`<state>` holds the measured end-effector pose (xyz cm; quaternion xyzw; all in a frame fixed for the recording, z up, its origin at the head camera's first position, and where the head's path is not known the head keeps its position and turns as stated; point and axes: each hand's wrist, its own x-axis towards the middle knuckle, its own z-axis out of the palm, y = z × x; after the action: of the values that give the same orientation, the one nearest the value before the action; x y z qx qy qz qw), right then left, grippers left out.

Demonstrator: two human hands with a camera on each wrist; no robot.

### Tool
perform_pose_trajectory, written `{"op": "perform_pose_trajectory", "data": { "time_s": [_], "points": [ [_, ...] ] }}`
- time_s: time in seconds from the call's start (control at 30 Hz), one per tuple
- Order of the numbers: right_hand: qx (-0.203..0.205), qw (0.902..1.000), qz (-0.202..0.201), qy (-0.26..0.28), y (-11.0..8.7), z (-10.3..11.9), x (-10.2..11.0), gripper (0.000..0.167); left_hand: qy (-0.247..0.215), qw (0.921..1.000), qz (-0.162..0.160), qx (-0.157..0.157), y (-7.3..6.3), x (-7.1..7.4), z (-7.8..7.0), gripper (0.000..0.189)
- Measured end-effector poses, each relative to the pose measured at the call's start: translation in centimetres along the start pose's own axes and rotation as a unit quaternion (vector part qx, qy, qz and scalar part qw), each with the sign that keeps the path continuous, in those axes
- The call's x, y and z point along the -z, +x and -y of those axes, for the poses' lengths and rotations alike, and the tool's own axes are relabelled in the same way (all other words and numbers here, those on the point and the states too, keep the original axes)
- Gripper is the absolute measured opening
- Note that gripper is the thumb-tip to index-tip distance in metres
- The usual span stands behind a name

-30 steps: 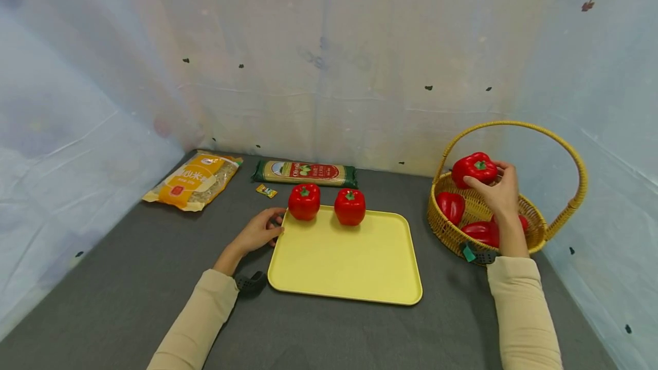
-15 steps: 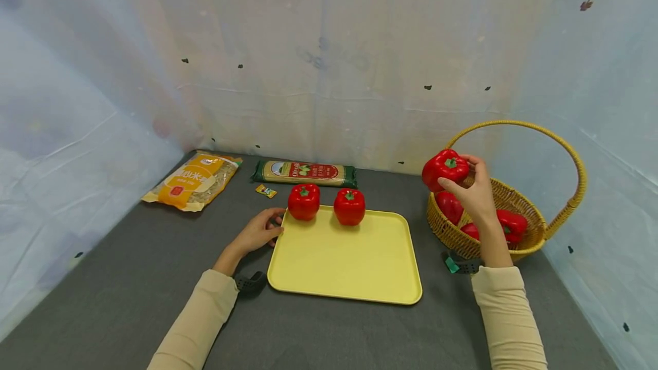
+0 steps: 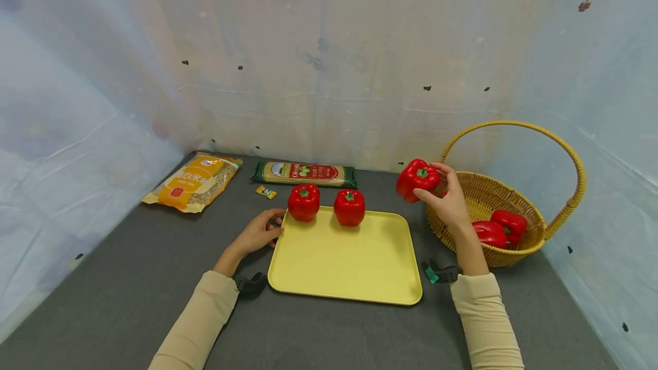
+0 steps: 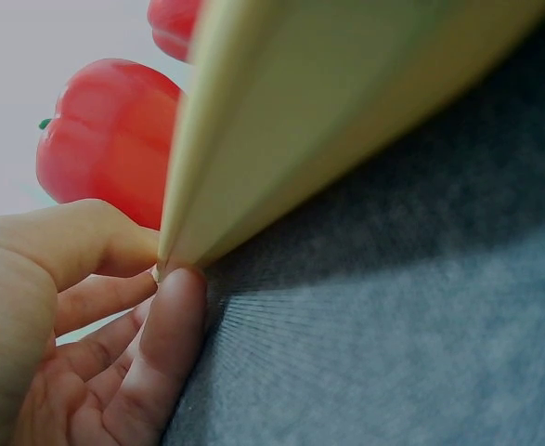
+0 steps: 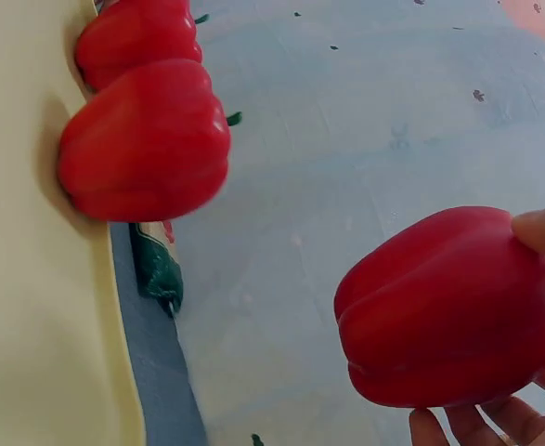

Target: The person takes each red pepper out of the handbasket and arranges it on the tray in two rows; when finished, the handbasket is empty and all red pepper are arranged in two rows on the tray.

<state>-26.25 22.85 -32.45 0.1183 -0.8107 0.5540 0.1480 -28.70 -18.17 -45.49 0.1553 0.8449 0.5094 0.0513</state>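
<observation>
Between thumb and fingers my right hand [image 3: 450, 201] holds a red bell pepper [image 3: 417, 180] in the air, between the tray's back right corner and the basket. The right wrist view shows that bell pepper [image 5: 453, 311] large, thumb on one side and fingertips below. My left hand [image 3: 259, 230] pinches the left rim of the yellow tray [image 3: 344, 261]; in the left wrist view the thumb [image 4: 175, 316] and index finger meet at the tray's edge. Two more bell peppers, a left one [image 3: 304, 202] and a right one [image 3: 349, 208], stand upright along the tray's back edge.
A wicker basket [image 3: 437, 227] with a tall arched handle stands at the right, red bell peppers [image 3: 509, 224] inside. Behind the tray lie a long green pasta packet [image 3: 305, 174] and a small yellow sachet [image 3: 266, 191]. A yellow grain bag [image 3: 194, 181] lies back left.
My right hand has carried the bell pepper leftward out from over the basket, toward the tray. The left hand, the tray and its two bell peppers have stayed put.
</observation>
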Motion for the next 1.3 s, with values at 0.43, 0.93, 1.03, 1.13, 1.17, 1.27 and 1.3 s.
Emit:
{"op": "perform_pose_trajectory", "data": {
  "time_s": [0.43, 0.93, 1.03, 1.13, 1.17, 1.27, 1.3],
  "points": [
    [-0.011, 0.9895, 0.141, -0.03, 0.1, -2.6, -0.8, 0.067, 0.002, 1.0, 0.0, 0.004, -0.3, -0.2, -0.3, 0.049],
    [-0.02, 0.9764, 0.206, -0.062, 0.5, -5.6, -1.6, 0.066, 0.0, 1.0, -0.002, -0.003, -0.7, -0.3, -1.0, 0.048],
    [-0.023, 0.9752, 0.213, -0.055, 0.3, -4.7, -1.6, 0.066, -0.001, 1.0, -0.003, -0.002, -0.3, -0.3, -0.2, 0.048],
    [-0.025, 0.9743, 0.218, -0.05, 0.3, -4.8, -1.5, 0.066, -0.005, 1.0, -0.001, -0.001, -0.1, -0.2, 0.1, 0.048],
    [-0.023, 0.974, 0.22, -0.046, 0.4, -4.9, -1.5, 0.066, -0.005, 1.0, -0.002, 0.002, -0.1, -0.2, 0.2, 0.048],
    [-0.022, 0.9731, 0.226, -0.038, 0.7, -6.2, -1.5, 0.067, -0.004, 1.0, -0.003, 0.002, 0.0, -0.1, 0.2, 0.048],
    [-0.022, 0.9727, 0.228, -0.035, 0.8, -6.6, -1.5, 0.068, -0.003, 1.0, -0.004, 0.0, 0.0, -0.1, 0.2, 0.048]
  ]
}}
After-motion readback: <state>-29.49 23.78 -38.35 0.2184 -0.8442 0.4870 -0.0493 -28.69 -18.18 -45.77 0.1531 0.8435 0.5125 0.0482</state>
